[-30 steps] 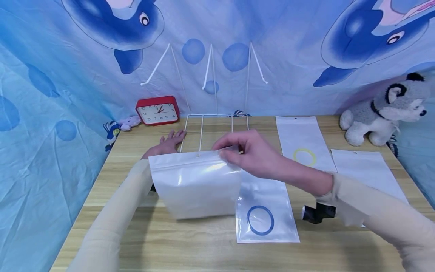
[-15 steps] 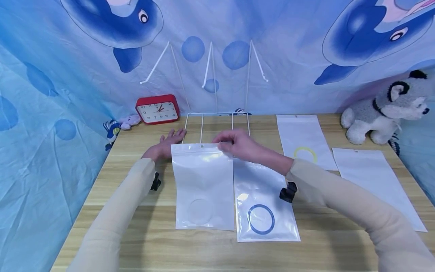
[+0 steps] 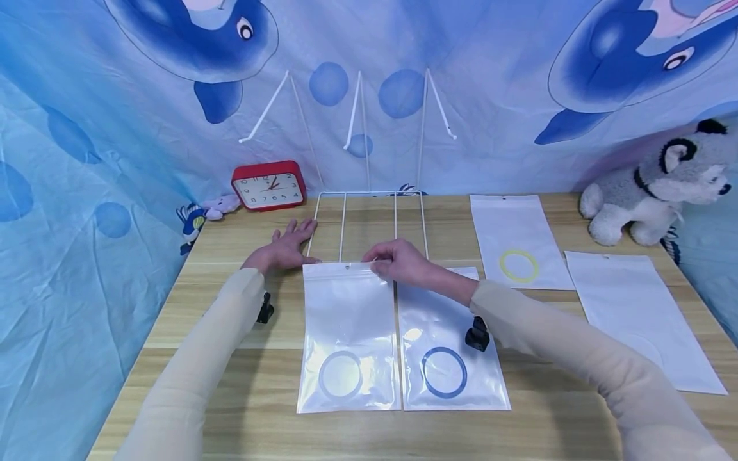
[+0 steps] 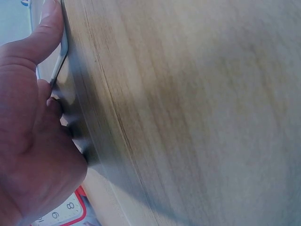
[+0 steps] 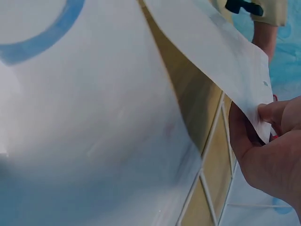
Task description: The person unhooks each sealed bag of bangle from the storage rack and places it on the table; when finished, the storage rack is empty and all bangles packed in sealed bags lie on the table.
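Note:
A white zip bag with a pale ring on its lower part lies on the table in the head view. My right hand pinches its top right corner between thumb and fingers; in the right wrist view that bag edge is lifted a little. Right beside it lies another white bag bearing a blue ring, its top partly under my right forearm. My left hand rests with spread fingers at the left side of the white wire rack, its thumb near the first bag's top left corner.
Three hook arms of the rack rise at the back. A red clock stands left of it. On the right lie a yellow-ring bag and a pale-ring bag. A plush dog sits at the back right.
My right hand has lowered the pale-ring bag from a raised, tilted position until it lies alongside the blue-ring bag. The left hand has stayed at the rack.

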Tool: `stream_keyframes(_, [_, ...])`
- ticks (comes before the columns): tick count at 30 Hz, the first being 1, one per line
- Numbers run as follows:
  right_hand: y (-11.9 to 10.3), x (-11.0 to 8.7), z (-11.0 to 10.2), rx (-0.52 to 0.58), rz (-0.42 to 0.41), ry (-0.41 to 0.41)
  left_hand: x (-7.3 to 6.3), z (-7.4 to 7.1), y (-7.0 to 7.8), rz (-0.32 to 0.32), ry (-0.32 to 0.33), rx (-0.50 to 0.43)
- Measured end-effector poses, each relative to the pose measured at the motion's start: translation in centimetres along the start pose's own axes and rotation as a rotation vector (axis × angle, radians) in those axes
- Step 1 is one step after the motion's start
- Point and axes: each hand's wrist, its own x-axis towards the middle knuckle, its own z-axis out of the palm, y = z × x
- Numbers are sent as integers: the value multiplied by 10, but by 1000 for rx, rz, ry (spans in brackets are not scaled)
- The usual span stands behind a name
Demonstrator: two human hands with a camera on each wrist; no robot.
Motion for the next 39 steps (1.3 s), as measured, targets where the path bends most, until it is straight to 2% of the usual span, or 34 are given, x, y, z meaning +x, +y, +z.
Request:
stream_keyframes(4, [8, 3, 3, -60, -30, 8, 1, 0, 0, -6, -3, -5])
stream_keyframes(8, [17, 7, 6, -142, -100, 6, 1, 0, -1, -6, -5, -12])
stream_keyframes(16, [17, 6, 8, -239, -137, -11, -2, -1, 0, -2, -6, -24])
stream_keyframes(22, [17, 6, 10, -337, -114, -17, -1, -1, 0, 7, -2, -22])
stream_keyframes(29, [22, 5, 11, -466, -95, 14, 2, -2, 5, 26, 1, -19])
stream_keyframes(33, [24, 3, 10, -504, -89, 45, 4, -1, 8, 36, 0, -24])
stream_keyframes(39, [22, -3, 0, -457, -143, 188, 3, -1, 7, 56, 11, -37])
